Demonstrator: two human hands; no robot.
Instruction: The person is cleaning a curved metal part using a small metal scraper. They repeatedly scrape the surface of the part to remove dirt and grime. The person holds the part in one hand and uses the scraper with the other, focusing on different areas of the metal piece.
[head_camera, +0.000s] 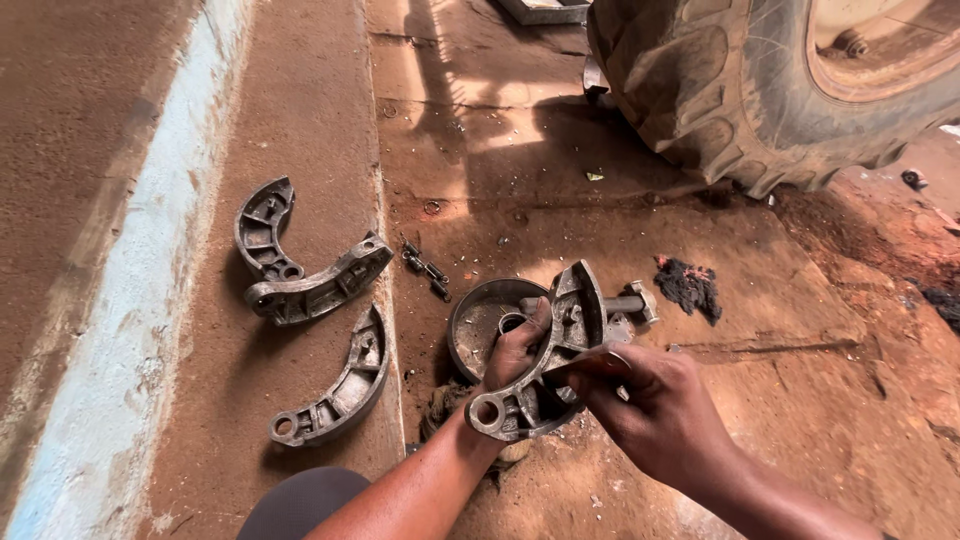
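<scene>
Fingers (520, 345) of both hands grip brake shoe (560, 340), long axis running lower-left to upper-right.

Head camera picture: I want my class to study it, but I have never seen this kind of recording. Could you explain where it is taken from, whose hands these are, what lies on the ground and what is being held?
There is no machine here. One camera sits on a person's head and looks down at that person's own two bare hands, so you see what they see. The left hand grips a curved grey metal brake shoe from behind, holding it up off the ground. The right hand closes over its front edge; what the fingers pinch there is too small to tell. Below the hands a round metal drum rests on the reddish dirt floor. To the left, on a concrete strip, lie three more brake shoes, two of them touching. Small bolts lie between the shoes and the drum, a dark rag to the right, and a large tractor tyre stands at the top.
</scene>
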